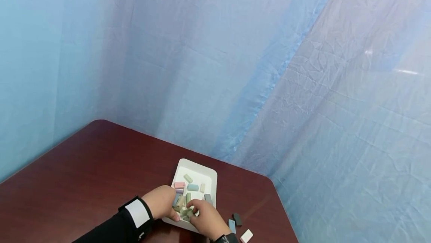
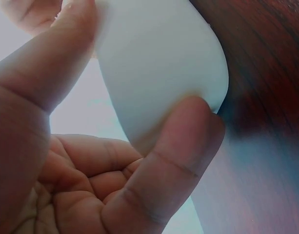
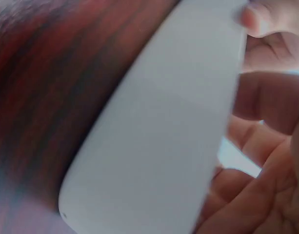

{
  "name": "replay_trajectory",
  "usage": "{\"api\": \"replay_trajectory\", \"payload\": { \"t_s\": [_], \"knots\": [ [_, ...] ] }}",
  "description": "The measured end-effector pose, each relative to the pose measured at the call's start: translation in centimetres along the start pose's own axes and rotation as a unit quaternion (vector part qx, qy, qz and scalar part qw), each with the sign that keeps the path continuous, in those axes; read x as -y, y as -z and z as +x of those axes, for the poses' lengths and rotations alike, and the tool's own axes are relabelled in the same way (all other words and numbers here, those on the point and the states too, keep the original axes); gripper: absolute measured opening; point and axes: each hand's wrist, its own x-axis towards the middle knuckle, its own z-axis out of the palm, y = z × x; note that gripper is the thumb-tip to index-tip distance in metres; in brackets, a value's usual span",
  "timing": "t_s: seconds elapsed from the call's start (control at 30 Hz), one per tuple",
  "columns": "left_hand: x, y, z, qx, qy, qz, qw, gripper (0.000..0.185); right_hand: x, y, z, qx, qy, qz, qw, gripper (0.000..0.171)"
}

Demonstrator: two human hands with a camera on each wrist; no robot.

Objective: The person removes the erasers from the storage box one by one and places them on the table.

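A white tray (image 1: 192,165) on the dark red table holds several small pastel blocks. In the head view my left hand (image 1: 162,201) grips the tray's near left side. In the left wrist view a finger (image 2: 188,126) lies on the outer wall, the thumb at the rim. My right hand (image 1: 209,218) reaches over the near right rim, index finger and thumb pinching a pale green block (image 1: 186,211). The tray wall (image 3: 154,117) hides its fingertips in the right wrist view. Nearby in the tray lie a pink block (image 1: 180,185) and a teal block (image 1: 193,187).
Right of the tray, on the table (image 1: 101,160), lie a dark grey block (image 1: 237,219), a blue block (image 1: 231,225) and a white block (image 1: 246,236), close to my right wrist. A grey block (image 1: 208,198) leans at the tray's right wall. Blue curtains (image 1: 202,67) hang behind the table.
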Motion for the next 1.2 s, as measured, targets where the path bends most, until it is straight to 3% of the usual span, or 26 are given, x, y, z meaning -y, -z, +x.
{"api": "replay_trajectory", "payload": {
  "t_s": [0.27,0.37,0.53,0.77,0.97,1.2],
  "knots": [
    [-0.1,-0.3,-0.2,0.001,0.002,0.006,1.0000,0.042,-0.4,-0.9,-0.2,-0.011,-0.043,0.029,0.999,0.017],
    [-0.2,-0.1,-0.1,0.006,0.000,-0.002,1.0000,0.042,-0.4,-0.4,-0.4,-0.025,-0.033,0.028,0.999,0.013],
    [-0.2,0.2,0.2,0.003,0.003,0.002,1.0000,0.043,0.0,1.0,-0.7,-0.066,-0.010,0.045,0.997,0.021],
    [-0.2,0.3,0.0,-0.006,-0.001,0.001,1.0000,0.039,-0.2,1.9,-1.5,-0.104,-0.039,0.068,0.991,0.009],
    [-0.1,0.2,0.1,0.003,0.005,0.005,1.0000,0.039,-2.0,3.1,-1.8,-0.136,-0.044,0.032,0.989,0.009],
    [0.1,0.1,0.3,0.006,0.011,0.010,0.9999,0.040,-5.1,4.5,-2.1,-0.155,-0.084,0.013,0.984,0.008]
  ]
}}
